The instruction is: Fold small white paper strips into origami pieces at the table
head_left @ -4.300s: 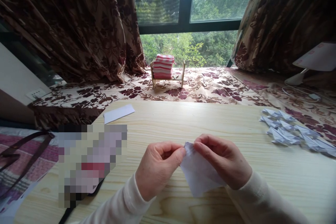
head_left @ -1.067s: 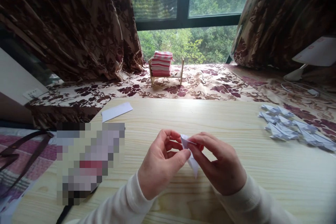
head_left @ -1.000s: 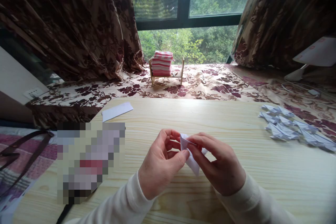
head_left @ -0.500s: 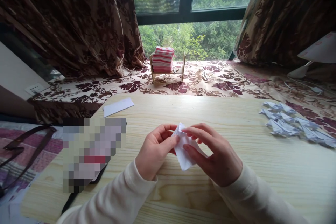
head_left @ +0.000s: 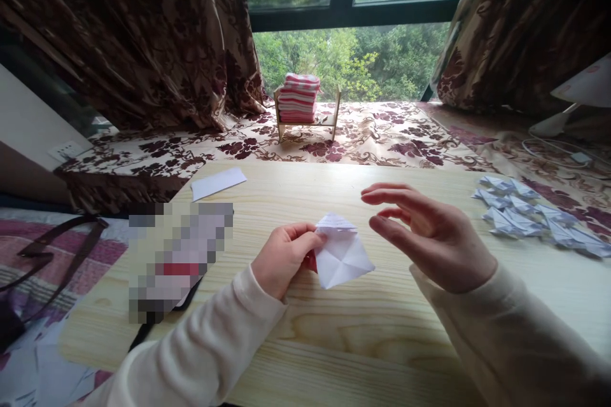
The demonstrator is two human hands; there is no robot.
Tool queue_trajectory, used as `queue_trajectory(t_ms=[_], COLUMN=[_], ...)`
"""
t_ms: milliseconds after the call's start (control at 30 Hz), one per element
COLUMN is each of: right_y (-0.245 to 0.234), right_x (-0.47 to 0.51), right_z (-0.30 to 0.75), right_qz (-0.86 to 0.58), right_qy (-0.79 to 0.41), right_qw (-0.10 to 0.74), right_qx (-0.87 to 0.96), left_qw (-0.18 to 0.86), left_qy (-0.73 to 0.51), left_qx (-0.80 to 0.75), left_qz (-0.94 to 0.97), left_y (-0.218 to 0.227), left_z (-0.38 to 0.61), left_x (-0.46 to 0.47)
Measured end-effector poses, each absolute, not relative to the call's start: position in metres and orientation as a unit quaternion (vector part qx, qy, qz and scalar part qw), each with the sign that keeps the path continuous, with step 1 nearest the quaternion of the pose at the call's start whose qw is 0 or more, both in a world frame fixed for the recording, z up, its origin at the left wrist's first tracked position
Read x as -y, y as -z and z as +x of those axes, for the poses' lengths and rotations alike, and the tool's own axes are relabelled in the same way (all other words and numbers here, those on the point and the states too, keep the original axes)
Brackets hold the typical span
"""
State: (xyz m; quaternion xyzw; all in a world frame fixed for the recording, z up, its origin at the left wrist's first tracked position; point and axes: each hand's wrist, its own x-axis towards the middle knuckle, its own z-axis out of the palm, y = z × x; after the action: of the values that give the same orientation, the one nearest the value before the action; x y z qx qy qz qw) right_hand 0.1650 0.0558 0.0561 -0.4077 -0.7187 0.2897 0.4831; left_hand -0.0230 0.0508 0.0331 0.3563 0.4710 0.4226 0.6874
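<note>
My left hand (head_left: pixel 289 257) pinches the left corner of a small folded sheet of white paper (head_left: pixel 342 259) above the table. Creases cross at the paper's middle, and its top is folded into a point with faint printed lines. To the right of it, my right hand (head_left: pixel 424 232) is raised with fingers apart, touching nothing. Several folded white paper pieces (head_left: pixel 513 219) lie in a cluster at the table's right side. A flat white paper strip (head_left: pixel 218 184) rests near the far left edge.
The light wooden table (head_left: pixel 296 356) stands before a windowsill with floral cloth. On the sill, a small wooden rack (head_left: pixel 308 122) holds stacked pink-and-white striped cloths (head_left: pixel 298 98). A blurred-out flat item (head_left: pixel 184 261) lies at left. A white lamp (head_left: pixel 585 84) stands at far right.
My right hand has let go of the paper and moved right and up. The paper in my left hand has opened out, showing its creased face. The view has shifted slightly.
</note>
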Motion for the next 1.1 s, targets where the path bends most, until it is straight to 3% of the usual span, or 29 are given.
queue_trajectory(t_ms=[133, 867, 1100], right_y=[-0.047, -0.034, -0.029], right_x=[-0.059, -0.052, -0.05], right_z=[0.161, 0.146, 0.147], right_qz=[-0.411, -0.399, -0.405], right_qy=[-0.295, -0.393, -0.318], right_qw=[0.446, 0.476, 0.482], right_qx=[0.738, 0.678, 0.709], left_qw=[0.711, 0.698, 0.677], left_qy=[-0.41, -0.427, -0.416], left_qx=[-0.464, -0.452, -0.462], left_qz=[0.333, 0.355, 0.395], left_y=[-0.038, -0.036, -0.036], left_z=[-0.021, -0.019, -0.019], left_x=[-0.051, -0.048, -0.049])
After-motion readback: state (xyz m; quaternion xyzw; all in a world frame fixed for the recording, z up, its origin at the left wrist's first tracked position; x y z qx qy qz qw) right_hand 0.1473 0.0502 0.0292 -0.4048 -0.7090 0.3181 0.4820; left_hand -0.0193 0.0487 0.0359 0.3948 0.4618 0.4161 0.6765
